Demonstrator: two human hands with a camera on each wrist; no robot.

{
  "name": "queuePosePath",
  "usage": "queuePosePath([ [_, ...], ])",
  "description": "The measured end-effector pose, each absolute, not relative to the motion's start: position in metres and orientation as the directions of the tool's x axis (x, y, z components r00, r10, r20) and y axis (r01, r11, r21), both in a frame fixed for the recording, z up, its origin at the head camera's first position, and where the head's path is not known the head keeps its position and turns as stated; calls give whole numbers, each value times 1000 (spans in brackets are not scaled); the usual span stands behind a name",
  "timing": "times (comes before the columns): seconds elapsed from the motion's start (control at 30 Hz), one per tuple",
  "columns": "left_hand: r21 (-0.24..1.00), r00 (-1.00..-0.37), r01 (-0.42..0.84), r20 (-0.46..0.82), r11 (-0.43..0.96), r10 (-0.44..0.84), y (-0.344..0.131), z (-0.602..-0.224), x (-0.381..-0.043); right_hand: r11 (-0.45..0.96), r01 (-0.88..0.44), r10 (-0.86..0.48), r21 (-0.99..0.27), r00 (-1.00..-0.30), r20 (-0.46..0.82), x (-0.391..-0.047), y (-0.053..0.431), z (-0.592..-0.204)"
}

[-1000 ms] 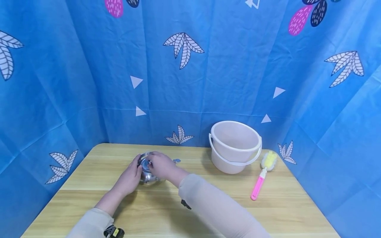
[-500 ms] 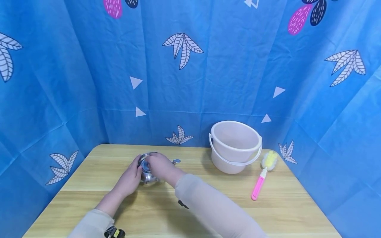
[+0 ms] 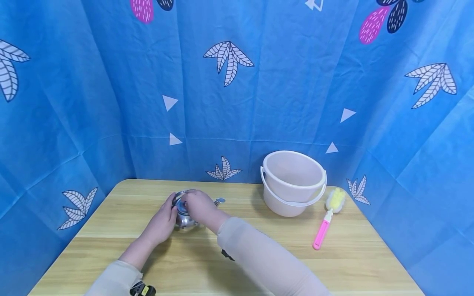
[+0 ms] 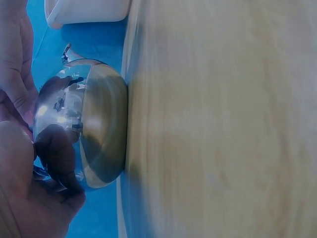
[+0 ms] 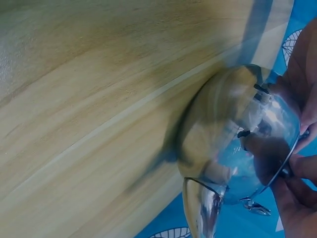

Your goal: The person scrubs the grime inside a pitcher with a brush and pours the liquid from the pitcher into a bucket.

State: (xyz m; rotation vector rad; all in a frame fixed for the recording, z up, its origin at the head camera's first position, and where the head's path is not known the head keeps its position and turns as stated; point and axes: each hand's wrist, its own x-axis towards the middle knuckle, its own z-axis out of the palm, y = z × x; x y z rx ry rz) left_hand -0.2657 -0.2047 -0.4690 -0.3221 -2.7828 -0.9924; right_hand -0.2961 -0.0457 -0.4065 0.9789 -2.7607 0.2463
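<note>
Teapot (image 3: 184, 221) sits between the left hand (image 3: 161, 222), clasping it, and the right hand (image 3: 201, 208), pinching its lid (image 3: 181, 206).

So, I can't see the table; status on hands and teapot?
Left hand gripping teapot; right hand at its lid. Teapot upright on table. Bucket and brush off to the right, not in the way.

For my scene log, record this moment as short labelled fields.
Left hand: holds the side of the teapot
Right hand: fingers curled at the lid
Teapot: shiny metal, upright on wooden table
Bucket: pale, upright, right of teapot
Brush: pink, yellow and white, lying right of bucket
Backdrop: blue patterned cloth
</note>
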Motion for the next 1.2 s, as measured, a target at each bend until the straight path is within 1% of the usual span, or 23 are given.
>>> queuePosePath([
  [0.3,594,-961,260,237,761,143,-204,-468,-264,772,-611,-571,-175,-788,229,-295,-44,-402],
  [0.67,593,-962,256,232,763,143,-204,-465,-264,768,-609,-562,-198,-790,246,-295,-41,-401],
  [1.2,587,-964,249,227,771,139,-203,-467,-265,770,-598,-557,-222,-800,224,-285,-32,-384],
])
